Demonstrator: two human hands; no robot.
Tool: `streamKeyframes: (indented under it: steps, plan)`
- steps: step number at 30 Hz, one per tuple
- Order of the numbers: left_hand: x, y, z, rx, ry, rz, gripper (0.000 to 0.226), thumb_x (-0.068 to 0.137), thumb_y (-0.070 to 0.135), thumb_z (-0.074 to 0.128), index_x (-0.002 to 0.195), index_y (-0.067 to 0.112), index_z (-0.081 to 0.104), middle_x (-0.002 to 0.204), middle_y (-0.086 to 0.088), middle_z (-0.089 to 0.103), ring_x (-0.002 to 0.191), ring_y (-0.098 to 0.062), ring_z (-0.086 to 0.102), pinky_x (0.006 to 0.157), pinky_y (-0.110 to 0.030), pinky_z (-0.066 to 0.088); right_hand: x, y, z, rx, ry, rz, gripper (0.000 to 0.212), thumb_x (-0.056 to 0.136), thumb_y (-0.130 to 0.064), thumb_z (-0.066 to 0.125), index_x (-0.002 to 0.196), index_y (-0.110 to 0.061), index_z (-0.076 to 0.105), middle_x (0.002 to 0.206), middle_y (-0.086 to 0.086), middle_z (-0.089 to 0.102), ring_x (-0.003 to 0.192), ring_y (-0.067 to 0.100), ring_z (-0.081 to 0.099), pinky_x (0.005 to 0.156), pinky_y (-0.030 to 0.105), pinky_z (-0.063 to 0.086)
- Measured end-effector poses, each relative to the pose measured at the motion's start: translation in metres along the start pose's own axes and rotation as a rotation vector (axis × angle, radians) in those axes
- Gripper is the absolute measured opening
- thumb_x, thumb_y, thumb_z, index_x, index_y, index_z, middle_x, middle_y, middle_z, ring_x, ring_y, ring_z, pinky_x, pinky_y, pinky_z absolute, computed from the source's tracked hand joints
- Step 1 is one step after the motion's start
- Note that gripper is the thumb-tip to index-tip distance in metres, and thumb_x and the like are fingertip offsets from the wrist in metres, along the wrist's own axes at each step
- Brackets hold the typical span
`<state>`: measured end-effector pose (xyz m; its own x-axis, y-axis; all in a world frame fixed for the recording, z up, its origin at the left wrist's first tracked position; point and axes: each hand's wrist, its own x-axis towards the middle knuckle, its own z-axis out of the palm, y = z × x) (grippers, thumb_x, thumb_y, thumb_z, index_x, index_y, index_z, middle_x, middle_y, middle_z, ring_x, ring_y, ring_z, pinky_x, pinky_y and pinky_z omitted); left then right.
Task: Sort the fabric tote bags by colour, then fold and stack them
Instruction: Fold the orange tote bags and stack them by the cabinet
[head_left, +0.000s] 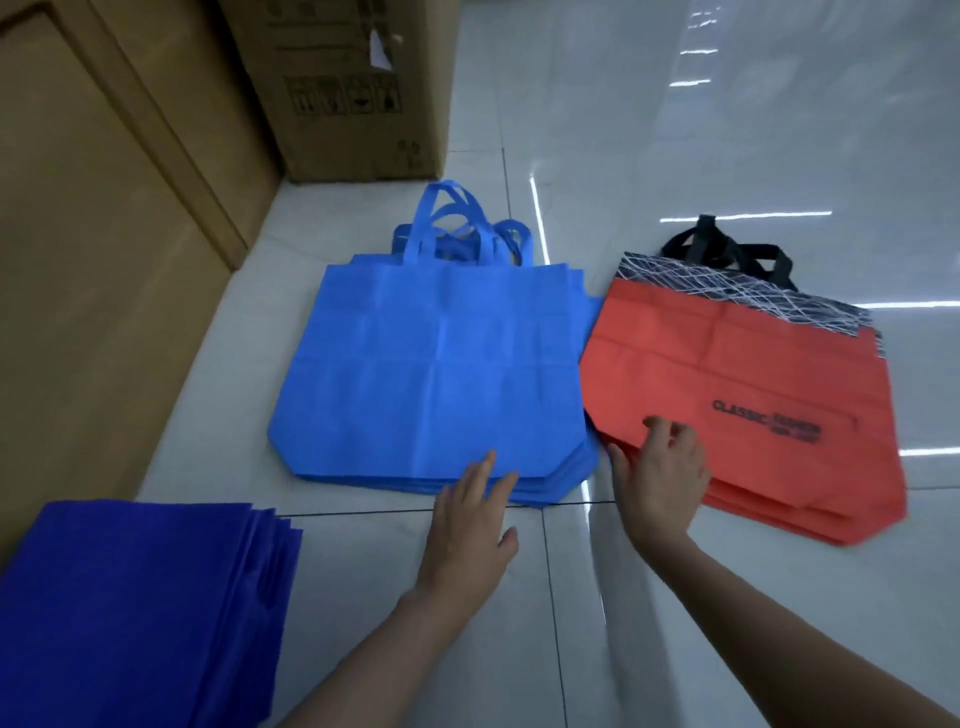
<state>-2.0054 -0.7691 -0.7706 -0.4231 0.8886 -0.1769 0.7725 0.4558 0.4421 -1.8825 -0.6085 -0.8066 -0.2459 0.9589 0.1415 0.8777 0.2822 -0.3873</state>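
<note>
- Light blue nonwoven fabric makes up the middle stack of tote bags (436, 364), which is laid flat on the white tiled floor (571, 623), with its blue handles (452, 223) bunched at the far end.
- Just to its right a red-orange stack of bags (727, 374) is seen. Its near left corner lies close beside the blue stack, and whether the two touch cannot be told.
- A black band crossed with white lines (727, 291) runs along the far edge of the top red-orange bag. Black handles (727, 249) lie beyond the band, and dark printed lettering (763, 421) is seen near the bag's middle.
- A dark blue stack of bags (130, 613) is fanned out at the lower left, well apart from the other two.
- The left hand (467, 525) is held flat with fingers straight and slightly spread. The fingertips are laid on the near edge of the light blue stack, and nothing is grasped.
- The right hand (660, 478) is set on the near left corner of the red-orange stack. The fingers are bent over the top bag, the thumb is placed against the stack's left edge, and the corner is gripped between them.
- Brown cardboard boxes (353, 104) are stood along the left side and at the back.
</note>
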Motion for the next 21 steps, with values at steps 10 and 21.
streamKeyframes:
  steps: [10,21]
  plan:
    - [0.025,0.055,0.051,-0.190,0.045,-0.069,0.047,0.095,0.022,0.048,0.139,0.012,0.037,0.154,-0.004,0.019,0.137,-0.020,0.027,0.109,-0.028,0.023,0.048,0.087,0.010,-0.633,-0.173,-0.531,0.042,0.070,-0.004,0.033,0.090,0.009,0.068,0.075,0.036,0.064,0.048,0.046,0.060,0.027,0.033,0.040]
    - [-0.003,0.063,0.067,-0.332,0.061,-0.041,0.031,0.096,0.011,0.043,0.126,0.012,0.050,0.141,0.002,0.034,0.130,-0.011,0.036,0.095,-0.011,0.022,0.051,0.108,-0.021,-0.543,-0.243,-0.689,0.039,0.036,-0.013,0.090,0.058,-0.008,0.058,0.049,0.008,0.051,0.025,0.023,0.045,0.029,0.018,0.022]
